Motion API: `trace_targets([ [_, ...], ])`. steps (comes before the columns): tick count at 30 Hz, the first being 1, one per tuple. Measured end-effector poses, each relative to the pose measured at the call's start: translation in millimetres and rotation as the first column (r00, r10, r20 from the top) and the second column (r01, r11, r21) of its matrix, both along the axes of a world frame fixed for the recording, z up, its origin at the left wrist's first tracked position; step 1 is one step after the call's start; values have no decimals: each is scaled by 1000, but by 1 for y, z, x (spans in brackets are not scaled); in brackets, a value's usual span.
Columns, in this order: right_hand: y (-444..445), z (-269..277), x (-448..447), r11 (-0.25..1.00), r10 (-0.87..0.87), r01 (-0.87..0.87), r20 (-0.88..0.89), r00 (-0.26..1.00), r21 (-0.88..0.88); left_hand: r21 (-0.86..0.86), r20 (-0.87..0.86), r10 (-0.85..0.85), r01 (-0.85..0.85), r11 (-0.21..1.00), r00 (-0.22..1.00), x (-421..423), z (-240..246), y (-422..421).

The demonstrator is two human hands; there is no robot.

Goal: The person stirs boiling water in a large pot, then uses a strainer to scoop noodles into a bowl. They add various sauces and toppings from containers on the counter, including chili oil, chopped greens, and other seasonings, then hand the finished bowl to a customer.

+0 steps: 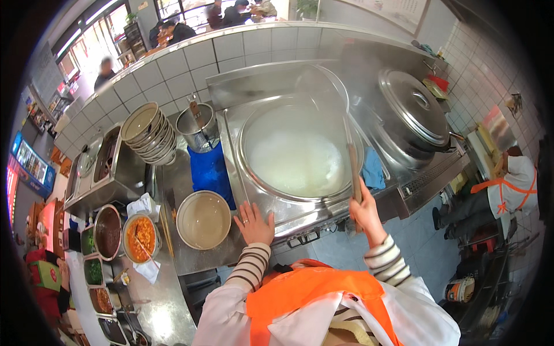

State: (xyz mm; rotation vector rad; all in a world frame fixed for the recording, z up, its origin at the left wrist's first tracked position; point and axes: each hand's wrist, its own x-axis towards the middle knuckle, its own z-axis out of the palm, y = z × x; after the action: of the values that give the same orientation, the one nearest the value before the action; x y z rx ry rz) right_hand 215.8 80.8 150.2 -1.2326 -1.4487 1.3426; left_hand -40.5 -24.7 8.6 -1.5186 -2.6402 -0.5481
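In my right hand is the wooden handle of a long-handled wire strainer, its round head raised over the back right of a large built-in pot. Pale, steaming liquid fills the pot. My left hand rests flat on the steel counter edge with its fingers spread and holds nothing. Just left of it sits a wide bowl with some clear liquid. A blue cloth lies behind the bowl, and a light blue cloth lies right of the pot.
Stacked bowls and a metal container stand at the back left. Bowls and trays of toppings line the left counter, with chopsticks nearby. A lidded pot stands right. A co-worker is far right, another person far left.
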Motion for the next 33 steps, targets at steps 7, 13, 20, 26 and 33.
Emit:
trace_targets([
  [7,51,-30,-44,823,-10,-218,397,918,525,20,-25,5,-5,1000,1000,-2,-2,2],
  [13,35,-60,-98,859,-109,-323,758,643,397,-2,-18,21,-21,1000,1000,-2,2,1],
  [20,11,-108,-135,771,-56,-388,661,749,505,26,43,10,-11,1000,999,-6,5,-2],
  [26,-12,-111,-97,736,31,-456,648,761,501,59,108,-4,-2,998,994,-9,4,-9],
  [33,-51,-161,10,855,34,-392,718,695,339,93,141,-29,16,996,990,-9,4,-13],
])
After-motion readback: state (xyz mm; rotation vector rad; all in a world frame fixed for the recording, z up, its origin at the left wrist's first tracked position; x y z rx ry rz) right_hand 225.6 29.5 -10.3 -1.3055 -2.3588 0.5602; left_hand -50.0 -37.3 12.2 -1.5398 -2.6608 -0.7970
